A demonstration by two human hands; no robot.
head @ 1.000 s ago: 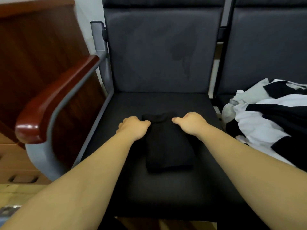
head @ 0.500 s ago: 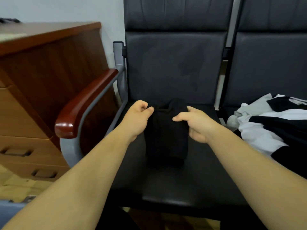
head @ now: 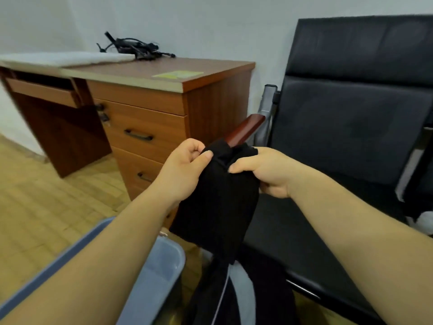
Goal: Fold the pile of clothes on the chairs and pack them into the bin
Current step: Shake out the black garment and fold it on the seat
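Pale walls and a wooden floor frame a corner with a brown worktop with drawers on the left and a black padded chair with a red-brown armrest on the right. At the centre, a person holds a folded black garment in the air, clear of the chair seat. The left hand pinches its top edge between thumb and curled fingers, and the right hand grips the same edge from the other side, close together. The garment hangs straight down as a narrow bundle. Its lower end is near the corner of a blue-grey plastic bin at lower left. The left forearm hides most of the bin, so its contents cannot be seen. The main risk is probably that the fold comes undone. Only the top edge is held, so the loose layers below could slip apart or swing open on the way down. The hanging end could also catch on the bin's rim and drag the bundle out of shape. If one hand lets go early, the garment would likely land crumpled.
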